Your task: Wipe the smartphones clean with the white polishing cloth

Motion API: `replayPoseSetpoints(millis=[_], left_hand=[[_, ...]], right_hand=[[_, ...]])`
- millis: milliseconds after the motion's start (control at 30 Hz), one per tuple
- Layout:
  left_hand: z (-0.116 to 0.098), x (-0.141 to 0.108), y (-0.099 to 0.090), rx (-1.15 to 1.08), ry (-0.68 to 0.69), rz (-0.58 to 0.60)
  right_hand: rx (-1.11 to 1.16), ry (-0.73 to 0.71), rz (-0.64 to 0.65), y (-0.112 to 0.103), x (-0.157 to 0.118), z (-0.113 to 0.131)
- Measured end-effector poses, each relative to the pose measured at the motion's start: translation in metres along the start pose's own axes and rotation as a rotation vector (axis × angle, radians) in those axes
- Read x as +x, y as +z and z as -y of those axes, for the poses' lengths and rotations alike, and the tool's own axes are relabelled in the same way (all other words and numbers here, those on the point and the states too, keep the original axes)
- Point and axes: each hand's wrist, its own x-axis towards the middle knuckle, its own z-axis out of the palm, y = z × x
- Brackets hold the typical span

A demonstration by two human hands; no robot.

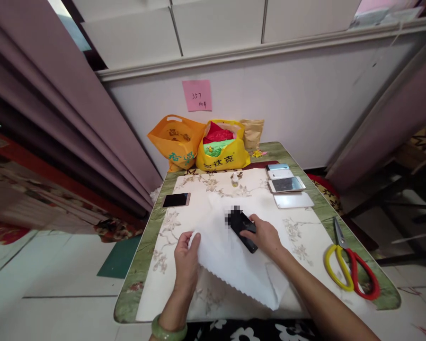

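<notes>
Over the flower-printed paper (156, 289) on the green desk (129, 303), the right hand (266, 237) is pinching a black phone (246, 232) between thumb and fingers, tilted above a white cloth (230, 270). The left hand (187, 255) is curling, thumb and fingers nearly closed, pinching the cloth's left edge. One dark-screened phone (176, 200) is lying at the left, several phones (287, 184) are lying at the right, and red-and-yellow scissors (348, 265) are resting near the right edge. Against the pale wall (270, 94), an orange bag (177, 142) and a yellow bag (222, 154) are standing, both bearing Chinese characters; the yellow one's end "达克". Above, a pink note (197, 95) is reading "357".
</notes>
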Motion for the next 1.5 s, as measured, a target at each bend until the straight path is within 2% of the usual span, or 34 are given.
replayPoseSetpoints(millis=[67,100,133,167,200,267,300,367,433,500,600,667,833,933,1000,1067,1167,1233,1300,1367,1500], left_hand=[[-0.003,-0.001,0.002,0.154,0.225,-0.068],[-0.007,-0.003,0.006,0.192,0.325,-0.066],[-0.012,-0.007,0.011,0.192,0.384,-0.025],[-0.017,-0.011,0.018,0.149,0.386,0.063],[-0.022,-0.014,0.026,0.079,0.313,0.196],[-0.027,-0.02,0.043,-0.194,0.033,0.399],[-0.027,-0.022,0.05,-0.36,-0.139,0.459],[-0.024,-0.021,0.057,-0.621,-0.413,0.47],[-0.017,-0.016,0.052,-0.792,-0.572,0.519],[-0.009,-0.01,0.039,-0.91,-0.602,0.612],[-0.001,-0.003,0.016,-1.069,-0.499,0.699],[-0.001,0.001,0.001,-1.153,-0.407,0.715],[-0.016,0.01,-0.026,-1.288,-0.188,0.691],[-0.022,0.013,-0.037,-1.308,-0.135,0.689],[-0.023,0.014,-0.041,-1.305,-0.137,0.689],[-0.021,0.016,-0.044,-1.305,-0.146,0.688],[-0.017,0.019,-0.042,-1.315,-0.156,0.686],[-0.014,0.022,-0.035,-1.307,-0.183,0.689],[-0.01,0.025,-0.021,-1.278,-0.237,0.685],[-0.003,0.027,-0.001,-1.231,-0.315,0.68],[0.02,0.028,0.042,-1.151,-0.505,0.738]], right_hand=[[0.24,0.045,-0.053,0.001,-0.005,-0.001],[0.393,0.069,-0.094,0.002,-0.009,0.001],[0.562,0.089,-0.128,0.003,-0.013,0.007],[0.735,0.104,-0.148,0.004,-0.018,0.014],[0.897,0.107,-0.147,0.005,-0.024,0.024],[1.129,0.077,-0.095,0.005,-0.036,0.044],[1.191,0.045,-0.043,0.005,-0.041,0.052],[1.231,-0.015,0.093,0.002,-0.048,0.061],[1.187,-0.048,0.193,-0.001,-0.047,0.059],[1.096,-0.047,0.168,-0.002,-0.04,0.051],[0.885,-0.078,0.035,0.006,-0.033,0.044],[0.675,-0.188,0.026,0.019,-0.036,0.05],[0.081,-0.592,0.189,0.059,-0.065,0.089],[-0.173,-0.661,0.257,0.075,-0.071,0.104],[-0.233,-0.623,0.278,0.08,-0.066,0.105],[-0.138,-0.575,0.261,0.077,-0.058,0.098],[0.349,-0.422,0.183,0.06,-0.05,0.075],[0.786,-0.194,0.138,0.04,-0.048,0.058],[1.122,0.083,0.007,0.017,-0.047,0.044],[1.277,0.225,-0.053,-0.002,-0.047,0.034],[1.339,0.265,-0.129,-0.03,-0.045,0.02]])
